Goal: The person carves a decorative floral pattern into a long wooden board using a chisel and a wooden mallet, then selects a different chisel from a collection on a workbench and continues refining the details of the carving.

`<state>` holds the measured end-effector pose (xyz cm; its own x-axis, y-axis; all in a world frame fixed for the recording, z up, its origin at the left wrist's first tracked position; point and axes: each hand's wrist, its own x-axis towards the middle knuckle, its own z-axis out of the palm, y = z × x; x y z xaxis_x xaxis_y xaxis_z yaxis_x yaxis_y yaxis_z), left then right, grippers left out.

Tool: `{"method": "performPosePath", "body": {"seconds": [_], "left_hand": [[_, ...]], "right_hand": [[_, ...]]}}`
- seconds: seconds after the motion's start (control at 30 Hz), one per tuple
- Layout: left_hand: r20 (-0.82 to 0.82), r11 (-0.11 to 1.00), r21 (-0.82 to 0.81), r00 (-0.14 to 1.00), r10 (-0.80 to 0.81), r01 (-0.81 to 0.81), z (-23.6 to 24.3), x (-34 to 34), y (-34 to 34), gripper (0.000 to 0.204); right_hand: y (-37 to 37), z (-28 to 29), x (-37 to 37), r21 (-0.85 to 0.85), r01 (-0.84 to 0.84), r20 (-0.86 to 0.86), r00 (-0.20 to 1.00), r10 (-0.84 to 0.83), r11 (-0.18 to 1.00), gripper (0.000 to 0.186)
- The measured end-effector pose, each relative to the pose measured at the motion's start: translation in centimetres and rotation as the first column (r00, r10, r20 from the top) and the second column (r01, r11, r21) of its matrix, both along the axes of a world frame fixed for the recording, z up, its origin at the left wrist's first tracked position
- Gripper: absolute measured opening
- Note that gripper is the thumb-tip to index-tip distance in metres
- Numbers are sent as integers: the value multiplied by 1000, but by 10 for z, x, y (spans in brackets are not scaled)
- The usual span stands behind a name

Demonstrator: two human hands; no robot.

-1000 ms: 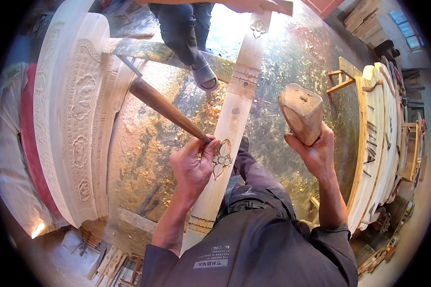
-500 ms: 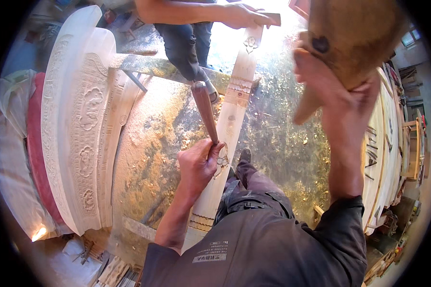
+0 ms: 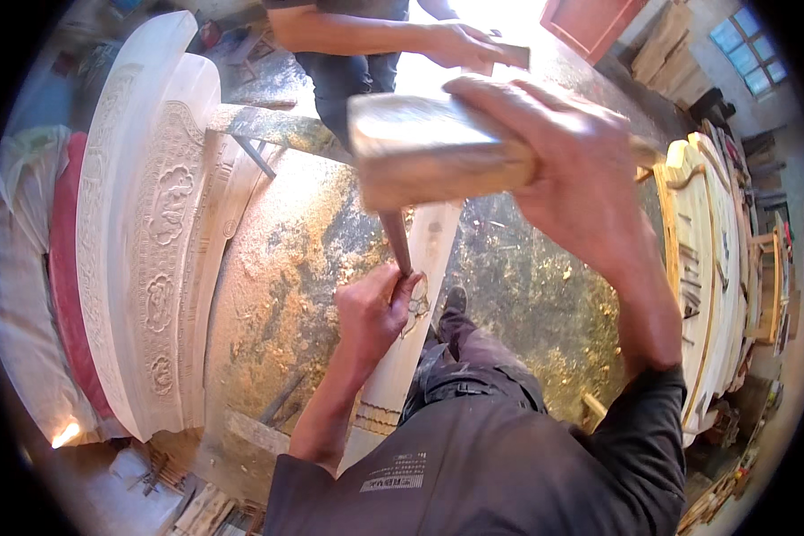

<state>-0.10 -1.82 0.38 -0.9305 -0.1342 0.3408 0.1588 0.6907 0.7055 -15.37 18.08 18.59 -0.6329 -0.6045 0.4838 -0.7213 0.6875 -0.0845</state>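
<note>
My left hand (image 3: 372, 308) is closed round the lower part of a chisel (image 3: 396, 239) with a brown handle, its grip low on the pale wooden board (image 3: 433, 246). Beside the thumb lies a carved flower motif (image 3: 418, 302); the cutting tip is hidden by the fingers. My right hand (image 3: 573, 156) grips a blocky wooden mallet (image 3: 447, 165), blurred by motion. The mallet's head covers the top of the chisel handle, and whether the two touch cannot be made out. Bands of zigzag carving (image 3: 377, 417) cross the board near my body.
Across from me, another person's hand (image 3: 469, 45) holds a small block over the board's far end. Large carved panels (image 3: 165, 214) lean at the left. Pale boards (image 3: 688, 277) stand at the right. Shavings and sawdust (image 3: 281, 232) cover the floor.
The mallet has swung from the upper right, left and down over the chisel top, my right hand with it. My left hand and the chisel have barely shifted.
</note>
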Motion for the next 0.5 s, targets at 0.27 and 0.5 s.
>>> {"method": "performPosePath", "body": {"seconds": [0.27, 0.5], "left_hand": [[160, 672, 707, 976, 150, -219, -3, 16, -7, 12], [144, 564, 821, 988, -55, -89, 1, 6, -8, 16]], "right_hand": [[32, -16, 10, -406, 302, 492, 867, -72, 862, 58], [50, -40, 27, -396, 347, 590, 806, -54, 850, 54]]}}
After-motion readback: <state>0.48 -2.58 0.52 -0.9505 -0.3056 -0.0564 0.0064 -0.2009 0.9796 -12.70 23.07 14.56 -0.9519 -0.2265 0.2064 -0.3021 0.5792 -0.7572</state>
